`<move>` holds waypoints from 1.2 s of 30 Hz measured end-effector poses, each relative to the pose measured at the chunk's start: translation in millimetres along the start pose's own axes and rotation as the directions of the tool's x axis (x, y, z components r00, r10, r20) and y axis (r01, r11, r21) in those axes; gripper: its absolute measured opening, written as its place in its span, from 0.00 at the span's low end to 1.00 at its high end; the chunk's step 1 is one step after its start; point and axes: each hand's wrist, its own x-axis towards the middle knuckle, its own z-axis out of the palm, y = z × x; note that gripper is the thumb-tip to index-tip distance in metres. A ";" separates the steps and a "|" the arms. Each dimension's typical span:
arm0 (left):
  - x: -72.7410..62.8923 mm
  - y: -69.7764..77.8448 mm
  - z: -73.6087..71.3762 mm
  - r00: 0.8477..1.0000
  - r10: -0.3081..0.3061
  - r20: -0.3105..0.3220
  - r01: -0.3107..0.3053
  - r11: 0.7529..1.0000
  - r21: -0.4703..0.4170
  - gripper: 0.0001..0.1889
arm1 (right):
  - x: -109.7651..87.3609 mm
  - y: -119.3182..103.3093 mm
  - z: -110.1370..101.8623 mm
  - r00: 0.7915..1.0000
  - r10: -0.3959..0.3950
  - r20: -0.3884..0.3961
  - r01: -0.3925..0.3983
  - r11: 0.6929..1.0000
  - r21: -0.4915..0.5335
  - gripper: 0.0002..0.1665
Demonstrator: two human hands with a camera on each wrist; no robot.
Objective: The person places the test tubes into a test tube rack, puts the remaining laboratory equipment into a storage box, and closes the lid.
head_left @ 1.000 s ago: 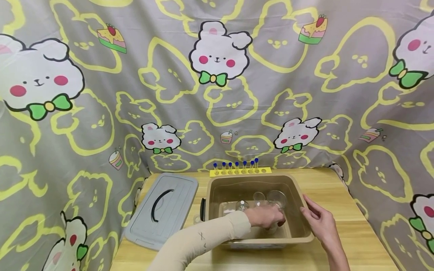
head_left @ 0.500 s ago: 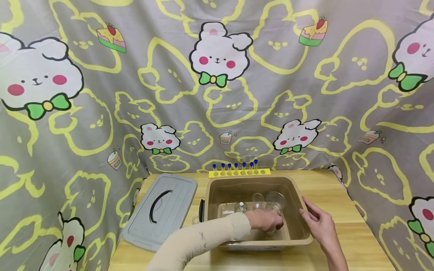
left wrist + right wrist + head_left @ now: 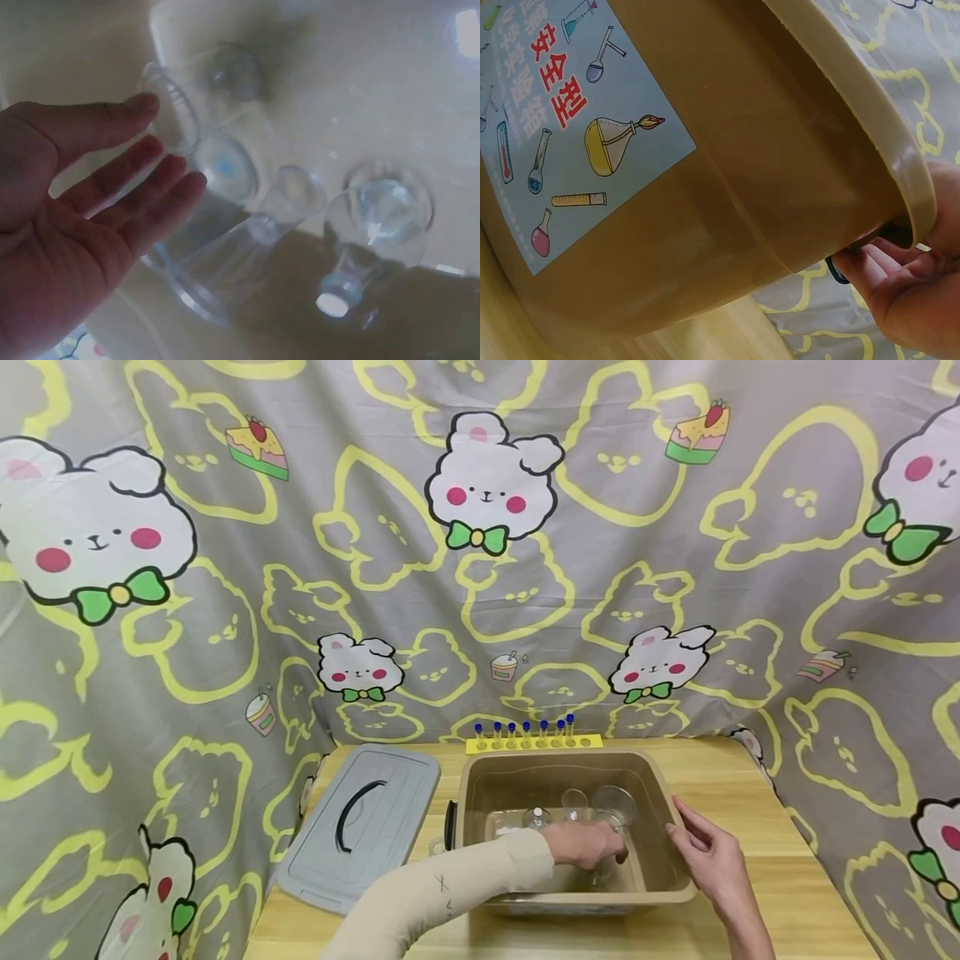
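Inside the brown plastic box (image 3: 480, 777), my left hand (image 3: 588, 845) reaches in from the left. Close up in the left wrist view, its thumb and fingers pinch the round rim of a clear, tapered vessel (image 3: 174, 109); its exact kind is hard to tell. Beside it a clear conical flask (image 3: 247, 240) lies tilted, and a round-bottomed flask with a white stopper (image 3: 375, 225) rests nearby. At the box's right side my right hand (image 3: 712, 852) holds the rim, thumb on top. Its fingers (image 3: 874, 274) curl under the lip in the right wrist view, close to a black handle.
Left of the box lies its grey lid (image 3: 360, 827) with a black handle. A yellow rack (image 3: 532, 744) with several blue-capped tubes stands behind the box. A small clear item (image 3: 437, 845) sits between lid and box. Patterned curtains (image 3: 480, 610) enclose the wooden table (image 3: 757, 827).
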 end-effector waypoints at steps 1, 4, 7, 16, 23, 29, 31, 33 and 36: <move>-1.2 -0.1 -3.0 1.000 -0.009 0.000 0.009 1.000 -0.002 0.20 | -0.1 0.1 0.0 1.000 -0.004 -0.001 0.004 1.000 -0.002 0.32; -5.5 -1.1 -15.7 0.999 -0.033 -0.002 0.033 0.999 -0.018 0.21 | -0.2 1.1 0.5 1.000 -0.016 -0.008 0.016 1.000 -0.007 0.32; -10.9 -3.4 -29.2 1.000 -0.021 -0.019 0.020 0.999 -0.050 0.20 | -0.8 3.8 0.7 1.000 -0.015 -0.006 0.015 1.000 -0.007 0.32; -43.5 -12.5 -67.6 0.984 0.048 -0.172 -0.064 0.994 -0.088 0.15 | -2.7 8.3 -1.2 1.000 -0.003 -0.018 0.003 1.000 0.010 0.34; -80.3 -31.1 -84.5 0.952 -0.010 -0.307 -0.043 0.985 -0.168 0.15 | -3.0 6.8 -2.3 0.999 -0.013 -0.033 0.014 1.000 0.014 0.33; -106.1 -46.9 -89.5 0.922 -0.083 -0.378 -0.020 0.965 -0.261 0.14 | -2.5 7.3 -2.2 0.999 -0.025 -0.037 0.025 1.000 0.004 0.33; -114.0 -53.9 -89.9 0.908 -0.115 -0.403 -0.008 0.957 -0.291 0.15 | -2.3 6.4 -1.5 0.999 -0.027 -0.036 0.027 1.000 0.003 0.33; -122.6 -61.0 -89.5 0.892 -0.149 -0.427 0.008 0.949 -0.315 0.15 | -2.2 5.2 -0.7 0.999 -0.025 -0.028 0.025 1.000 0.006 0.33; -136.0 -71.5 -86.6 0.865 -0.187 -0.466 0.019 0.940 -0.341 0.15 | -2.3 3.3 0.4 1.000 -0.020 -0.019 0.020 1.000 0.008 0.33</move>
